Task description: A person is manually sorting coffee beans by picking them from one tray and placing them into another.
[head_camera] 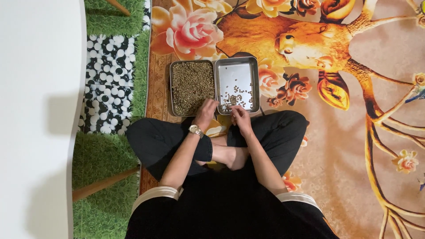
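Left tray (173,88) full of beans (192,86); right tray (253,79) nearly bare.

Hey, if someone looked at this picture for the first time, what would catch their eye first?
Probably the bright rug with its golden deer and pink flowers, filling the upper right. Next, the two metal trays side by side in the middle: the left tray is full of small brownish grains, while the right tray holds only a scattering. The left hand, with a wristwatch, and the right hand meet at the trays' near edge.
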